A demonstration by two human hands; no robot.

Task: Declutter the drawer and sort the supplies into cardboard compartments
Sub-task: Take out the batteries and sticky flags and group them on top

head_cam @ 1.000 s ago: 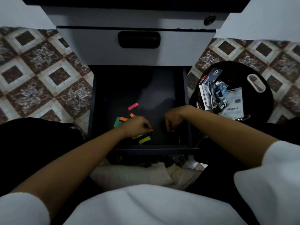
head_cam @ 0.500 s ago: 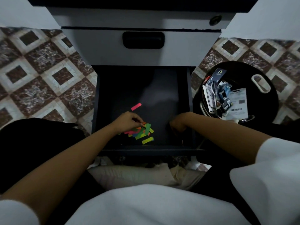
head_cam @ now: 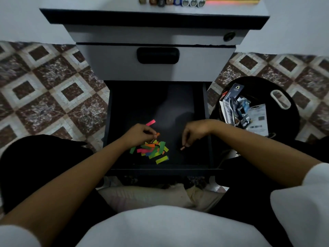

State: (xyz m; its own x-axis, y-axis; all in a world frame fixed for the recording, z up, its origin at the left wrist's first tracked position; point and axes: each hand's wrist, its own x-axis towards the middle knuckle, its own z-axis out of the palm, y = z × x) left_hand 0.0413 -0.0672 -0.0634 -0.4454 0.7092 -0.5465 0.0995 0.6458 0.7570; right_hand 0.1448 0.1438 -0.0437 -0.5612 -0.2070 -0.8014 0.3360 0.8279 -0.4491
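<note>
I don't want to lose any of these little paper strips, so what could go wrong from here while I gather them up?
The pink strip lies apart from the pile of strips, behind your left hand, and could get left behind. The pile is loose and near the front of the drawer, so a careless sweep might scatter it. Your left hand pinches only one orange strip by its end; it may slip.

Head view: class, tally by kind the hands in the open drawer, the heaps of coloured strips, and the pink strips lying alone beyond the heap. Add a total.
Hands (left hand, right hand): 2
Heaps of strips: 1
Lone pink strips: 1
Total: 4
</note>
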